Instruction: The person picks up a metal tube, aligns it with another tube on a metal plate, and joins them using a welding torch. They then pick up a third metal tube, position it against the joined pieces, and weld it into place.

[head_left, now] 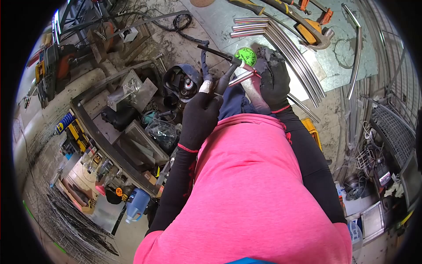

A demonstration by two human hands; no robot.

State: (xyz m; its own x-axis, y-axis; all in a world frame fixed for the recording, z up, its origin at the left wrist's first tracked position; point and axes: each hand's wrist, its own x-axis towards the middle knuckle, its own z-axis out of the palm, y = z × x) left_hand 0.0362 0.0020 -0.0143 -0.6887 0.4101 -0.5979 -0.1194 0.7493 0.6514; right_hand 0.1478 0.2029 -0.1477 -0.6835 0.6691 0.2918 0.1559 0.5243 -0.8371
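Welding looks to be the step in hand: the torch [222, 72] is aimed at the end of a short metal tube [241, 79], and the green glow [245, 56] just beyond the tip suggests an arc is lit or a flare is catching the lens; I cannot tell which.

The left hand [200, 119], in a black glove, is clenched around the torch handle, knuckles up, with the hose [205, 61] looping away from the grip toward the floor clutter. The forearm runs up from the pink top, elbow tucked close to the body, wrist bent slightly so the torch head points right and down at the tube.

The right hand [273, 79], also gloved, is closed over the tube and what seems a thin filler rod; the fingers hide the exact grip, so whether it pinches the rod or only steadies the tube is not clear. That arm is stretched further forward, wrist over the table [351, 57].

The tube sits at the near edge of the table, between the two hands, just beside a stack of curved shiny tubes [285, 44]. Orange clamps [307, 26] lie further back, well apart from the work.

The next move, as I judge it, calls for a steady torch angle, a small gap at the tip, and both wrists braced so the tube does not roll.
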